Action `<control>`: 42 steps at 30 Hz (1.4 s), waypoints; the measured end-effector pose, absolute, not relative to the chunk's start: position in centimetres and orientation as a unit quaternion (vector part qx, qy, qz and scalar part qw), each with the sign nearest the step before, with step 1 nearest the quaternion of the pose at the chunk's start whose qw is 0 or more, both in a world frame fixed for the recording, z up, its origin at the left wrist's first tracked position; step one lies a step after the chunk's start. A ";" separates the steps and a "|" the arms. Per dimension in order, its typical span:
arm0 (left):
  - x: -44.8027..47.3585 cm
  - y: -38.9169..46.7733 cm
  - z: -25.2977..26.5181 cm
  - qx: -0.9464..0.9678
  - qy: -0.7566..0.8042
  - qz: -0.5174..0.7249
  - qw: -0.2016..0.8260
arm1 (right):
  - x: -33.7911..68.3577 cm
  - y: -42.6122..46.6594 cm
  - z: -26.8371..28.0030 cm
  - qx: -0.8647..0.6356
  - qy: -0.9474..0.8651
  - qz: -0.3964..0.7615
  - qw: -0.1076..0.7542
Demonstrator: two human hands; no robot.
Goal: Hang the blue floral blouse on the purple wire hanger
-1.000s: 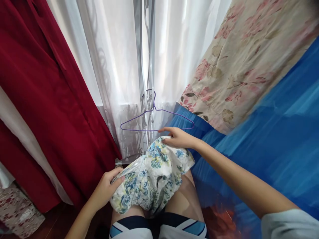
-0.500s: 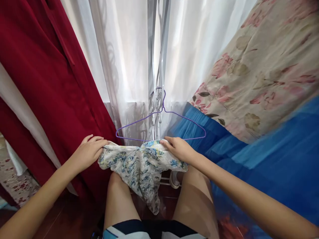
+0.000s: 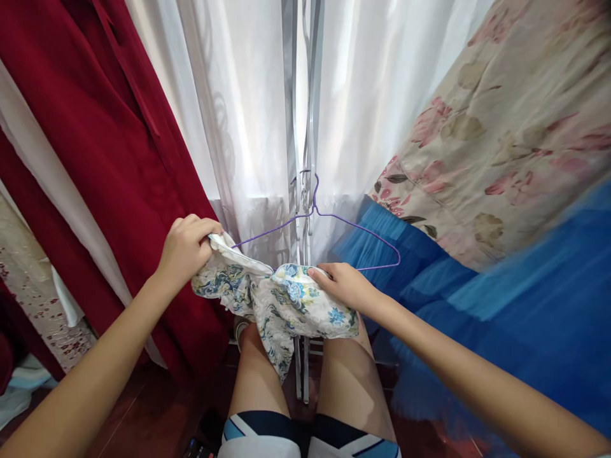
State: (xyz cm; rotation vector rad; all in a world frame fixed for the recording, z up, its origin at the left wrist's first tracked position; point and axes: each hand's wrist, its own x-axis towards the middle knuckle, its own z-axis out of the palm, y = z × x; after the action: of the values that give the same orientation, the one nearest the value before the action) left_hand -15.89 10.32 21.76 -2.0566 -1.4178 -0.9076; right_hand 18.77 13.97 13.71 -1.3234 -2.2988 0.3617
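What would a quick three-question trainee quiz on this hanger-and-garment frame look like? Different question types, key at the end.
1. True or false: both hands grip the floral garment.
2. Multiple choice: the purple wire hanger hangs by its hook from A) the red curtain, B) the metal stand in front of the white curtain, C) the person's right hand.
3. Short answer: which hand holds its end of the garment higher?

Key:
1. True. The left hand and the right hand each grasp the cloth.
2. B, the metal stand in front of the white curtain.
3. The left hand.
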 end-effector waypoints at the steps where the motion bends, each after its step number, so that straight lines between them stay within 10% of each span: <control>1: -14.9 10.9 22.2 -0.757 -0.510 -0.343 0.222 | 18.7 13.7 13.8 -0.481 -0.837 0.128 0.226; 8: -7.3 15.5 21.5 -0.776 -0.466 -0.424 0.011 | 17.2 10.7 13.6 -0.510 -0.823 0.071 0.240; 22: -6.9 16.1 17.4 -0.756 -0.459 -0.465 0.042 | 28.7 10.4 13.5 -0.487 -0.750 0.018 0.449; 28: -7.5 15.4 17.5 -0.765 -0.485 -0.413 0.093 | 30.5 14.5 17.7 -0.530 -0.768 0.016 0.359; 36: -10.1 16.1 18.0 -0.755 -0.466 -0.454 0.081 | 30.7 10.2 20.7 -0.347 -0.769 0.458 0.279; 42: -7.4 16.7 19.2 -0.766 -0.454 -0.454 -0.013 | 26.0 12.9 16.1 -0.250 -0.510 0.708 0.421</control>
State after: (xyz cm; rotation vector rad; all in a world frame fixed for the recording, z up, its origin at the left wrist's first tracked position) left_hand -7.42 16.70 19.21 -2.4274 -1.4377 -1.4386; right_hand 26.01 12.94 16.09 -0.6262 -1.2766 1.7734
